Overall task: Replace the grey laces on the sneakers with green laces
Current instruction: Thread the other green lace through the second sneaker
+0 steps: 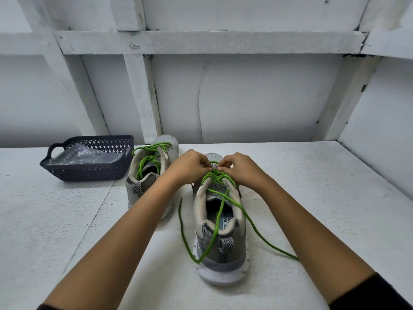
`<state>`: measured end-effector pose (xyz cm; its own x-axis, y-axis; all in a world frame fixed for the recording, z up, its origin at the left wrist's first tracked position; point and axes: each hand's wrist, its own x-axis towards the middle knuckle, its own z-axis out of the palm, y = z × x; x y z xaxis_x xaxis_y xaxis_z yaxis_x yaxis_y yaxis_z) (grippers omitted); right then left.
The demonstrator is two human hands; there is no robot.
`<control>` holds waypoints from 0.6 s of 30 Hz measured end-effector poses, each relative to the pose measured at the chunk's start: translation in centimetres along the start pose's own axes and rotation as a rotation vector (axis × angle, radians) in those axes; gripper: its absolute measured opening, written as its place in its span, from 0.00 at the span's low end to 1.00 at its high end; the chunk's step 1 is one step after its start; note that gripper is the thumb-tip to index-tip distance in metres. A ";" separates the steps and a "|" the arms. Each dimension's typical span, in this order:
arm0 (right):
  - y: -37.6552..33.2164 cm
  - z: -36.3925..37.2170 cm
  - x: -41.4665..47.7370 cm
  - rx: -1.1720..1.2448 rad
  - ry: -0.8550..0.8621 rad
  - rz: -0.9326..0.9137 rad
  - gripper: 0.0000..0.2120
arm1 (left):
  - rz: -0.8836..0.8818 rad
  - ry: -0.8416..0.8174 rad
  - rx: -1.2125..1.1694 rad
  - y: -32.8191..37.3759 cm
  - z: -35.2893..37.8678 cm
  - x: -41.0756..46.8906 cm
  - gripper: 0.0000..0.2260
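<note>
Green lace (218, 176), head view: threaded in criss-cross rows through the upper eyelets of the near sneaker (220, 233) and bunched at the point where both hands meet.
Near sneaker: grey mesh with a white sole, set upright on the table (312, 198) at centre, heel toward the camera and toe pointing away.
Left hand (190, 164): reached in from the lower left, with the fingertips curled and pinched together on the green lace above the tongue.
Right hand (240, 168): brought in from the lower right, with thumb and forefinger closed on the same lace; the tips of the two hands are seen almost touching.
Loose ends: one end is trailed over the shoe's opening and heel, looped at the sole and laid back along the table on the shoe's left; the other is draped over the right collar and run out across the table to the right.
Far sneaker (154, 175): stood just left of and behind the near one, partly hidden by the left forearm.
Second green lace (149, 158): loosely threaded through the far sneaker, with slack loops left above the tongue and in the opening.
Basket (89, 173): dark, perforated, with handles, placed at the left just beside the far sneaker; crumpled clear plastic wrapping (87, 156) is held in it.
Sleeve (368, 294): black, seen at the right forearm's lower edge.
Wall (245, 97): white-painted panels braced with wooden battens, behind the table.
</note>
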<state>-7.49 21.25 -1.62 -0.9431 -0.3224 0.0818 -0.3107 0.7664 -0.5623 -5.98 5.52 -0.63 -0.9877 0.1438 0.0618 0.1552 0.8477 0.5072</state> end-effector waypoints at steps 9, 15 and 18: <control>0.7 0.5 -1.1 0.001 0.099 0.022 0.09 | -0.069 0.107 -0.043 -1.2 0.8 -0.5 0.06; 0.6 -0.7 -1.5 0.112 0.052 -0.045 0.02 | 0.013 0.036 -0.106 -0.3 -0.6 -1.2 0.05; 0.1 -1.0 -1.2 0.028 -0.037 -0.064 0.09 | -0.012 -0.058 -0.050 0.4 -1.0 -1.2 0.10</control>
<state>-6.53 22.20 -0.96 -0.9161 -0.3910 0.0885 -0.3666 0.7277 -0.5797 -4.73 5.16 0.30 -0.9864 0.1642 0.0062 0.1405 0.8235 0.5497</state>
